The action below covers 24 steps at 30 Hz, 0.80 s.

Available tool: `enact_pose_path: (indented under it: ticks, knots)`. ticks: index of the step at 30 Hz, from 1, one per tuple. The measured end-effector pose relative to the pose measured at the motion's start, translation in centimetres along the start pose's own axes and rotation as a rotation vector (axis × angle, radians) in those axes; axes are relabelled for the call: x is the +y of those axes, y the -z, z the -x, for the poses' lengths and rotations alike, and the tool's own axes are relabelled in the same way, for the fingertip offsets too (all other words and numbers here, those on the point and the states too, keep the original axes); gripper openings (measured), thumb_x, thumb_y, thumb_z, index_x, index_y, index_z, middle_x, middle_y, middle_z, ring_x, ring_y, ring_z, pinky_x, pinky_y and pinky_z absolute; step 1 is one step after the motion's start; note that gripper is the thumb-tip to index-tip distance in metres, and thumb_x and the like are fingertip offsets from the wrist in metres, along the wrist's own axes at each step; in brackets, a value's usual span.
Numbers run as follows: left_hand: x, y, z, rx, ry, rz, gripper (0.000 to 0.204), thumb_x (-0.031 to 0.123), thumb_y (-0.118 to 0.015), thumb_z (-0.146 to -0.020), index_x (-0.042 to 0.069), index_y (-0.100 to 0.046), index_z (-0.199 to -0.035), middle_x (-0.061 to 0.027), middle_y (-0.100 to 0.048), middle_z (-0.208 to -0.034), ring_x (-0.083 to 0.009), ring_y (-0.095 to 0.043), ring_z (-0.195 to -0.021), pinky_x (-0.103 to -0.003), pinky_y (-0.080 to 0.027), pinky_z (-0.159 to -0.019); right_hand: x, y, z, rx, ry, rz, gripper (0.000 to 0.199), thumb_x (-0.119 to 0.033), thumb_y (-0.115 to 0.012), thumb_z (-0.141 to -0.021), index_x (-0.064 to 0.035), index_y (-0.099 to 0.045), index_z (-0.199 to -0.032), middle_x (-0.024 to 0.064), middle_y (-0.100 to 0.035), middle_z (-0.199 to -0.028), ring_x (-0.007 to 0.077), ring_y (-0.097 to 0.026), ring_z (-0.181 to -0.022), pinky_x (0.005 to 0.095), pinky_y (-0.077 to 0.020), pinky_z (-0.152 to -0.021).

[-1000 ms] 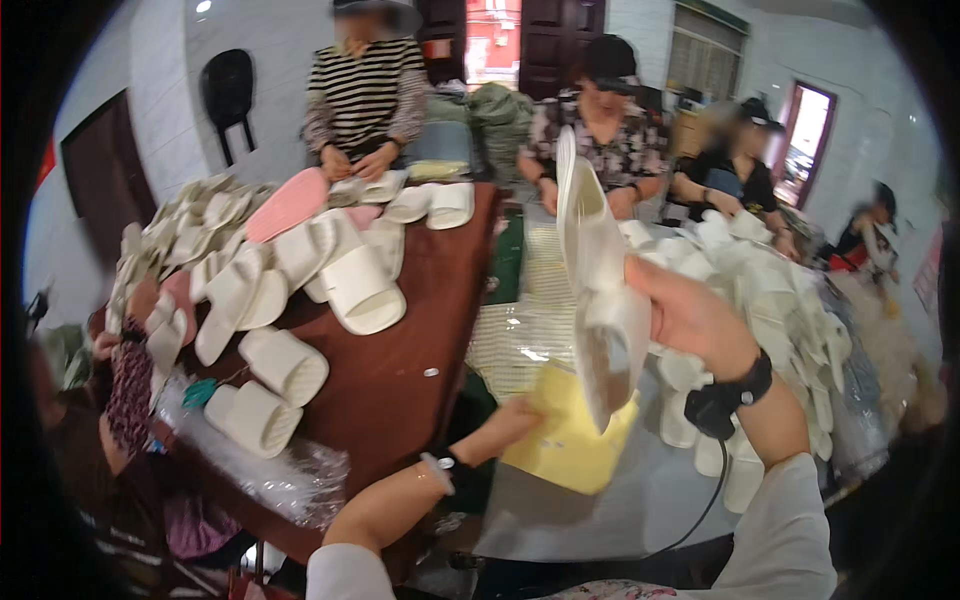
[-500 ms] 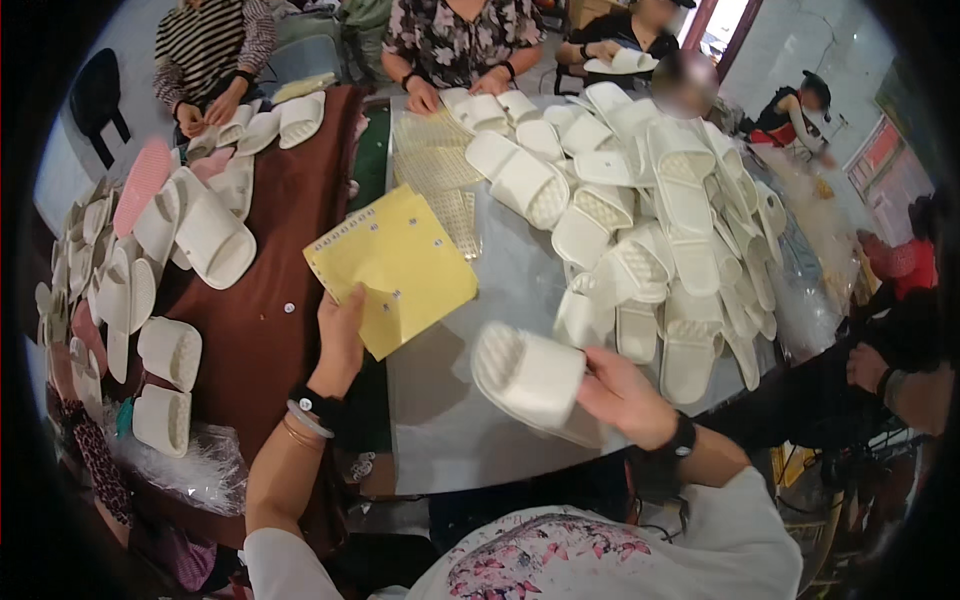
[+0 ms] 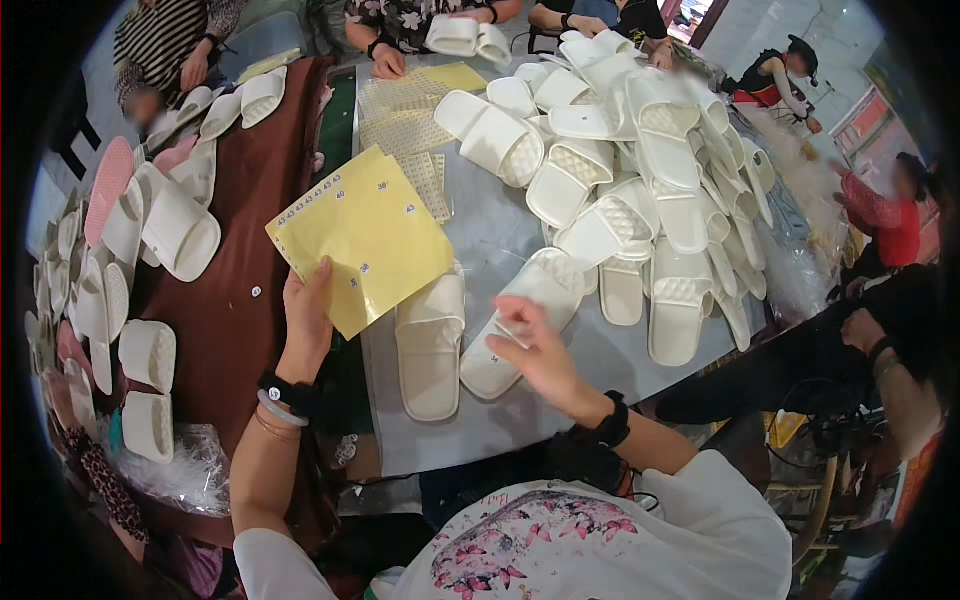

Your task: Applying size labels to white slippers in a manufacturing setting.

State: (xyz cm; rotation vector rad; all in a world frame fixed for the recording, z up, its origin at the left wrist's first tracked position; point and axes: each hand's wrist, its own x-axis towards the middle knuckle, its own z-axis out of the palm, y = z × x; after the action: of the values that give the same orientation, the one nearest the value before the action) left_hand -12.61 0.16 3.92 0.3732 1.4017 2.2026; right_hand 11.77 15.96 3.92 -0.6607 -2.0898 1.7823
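My left hand (image 3: 308,315) pinches the lower left edge of a yellow sticker sheet (image 3: 375,235), thumb on top. The sheet carries a few small round labels, mostly along its upper left edge. Two white slippers lie side by side on the grey table in front of me. The left slipper (image 3: 430,350) has its upper end partly hidden by the sheet. Just over the right slipper (image 3: 560,285) is my right hand (image 3: 545,360), thumb and fingers apart, holding nothing visible. A small label shows on that slipper's insole near my thumb.
A big heap of white slippers (image 3: 640,190) covers the table's right side. More slippers, a pink one (image 3: 108,190) among them, lie on the brown cloth (image 3: 240,210) at left. Clear sticker sheets (image 3: 400,110) lie farther back. Co-workers sit across the table; one holds slippers.
My right hand has let go of the slipper it held; a pair now lies on the table. The sheet in my left hand has shifted slightly left. A person across has lifted slippers.
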Motion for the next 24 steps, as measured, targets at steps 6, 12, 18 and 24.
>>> enact_pose_path:
  ticks: [6,12,18,24]
  knots:
    - [-0.4,-0.1,0.1,-0.055,0.011,0.045,0.03,0.008,-0.049,-0.088,0.0,-0.043,-0.117,-0.008,-0.053,-0.112,-0.0158,-0.054,-0.099,-0.03,-0.044,-0.085,2.5,4.5,-1.5,0.165,0.13,0.921,0.072,-0.004,-0.062,-0.062,-0.0088,-0.036,-0.13,0.0231,-0.038,-0.119,0.0402,-0.037,-0.111,0.0467,-0.0306,-0.094]
    - [-0.4,-0.2,0.3,-0.079,0.1,0.07,0.028,0.008,-0.05,-0.088,-0.001,-0.045,-0.114,-0.0083,-0.056,-0.107,-0.0165,-0.057,-0.093,-0.029,-0.046,-0.081,2.9,4.6,-3.9,-0.022,0.417,0.759,0.067,0.007,-0.053,-0.062,-0.0068,-0.041,-0.126,0.0187,-0.043,-0.117,0.0366,-0.043,-0.107,0.0398,-0.0359,-0.091]
    - [-0.1,-1.7,1.6,-0.217,0.339,0.161,0.028,0.007,-0.049,-0.088,-0.002,-0.045,-0.114,-0.011,-0.055,-0.11,-0.0194,-0.058,-0.097,-0.032,-0.047,-0.084,2.7,4.4,-6.8,-0.193,0.411,0.555,0.052,0.002,-0.058,-0.068,-0.0061,-0.048,-0.119,0.0183,-0.04,-0.125,0.0344,-0.041,-0.115,0.0377,-0.0344,-0.096]
    - [-0.3,-3.4,3.6,-0.281,0.467,0.207,0.032,0.008,-0.05,-0.088,-0.002,-0.045,-0.119,-0.0103,-0.056,-0.111,-0.0187,-0.059,-0.095,-0.032,-0.05,-0.08,1.3,5.0,-1.3,0.0,0.281,0.66,0.03,-0.003,-0.059,-0.074,-0.0038,-0.055,-0.104,0.0163,-0.051,-0.11,0.033,-0.051,-0.1,0.0362,-0.0432,-0.082]
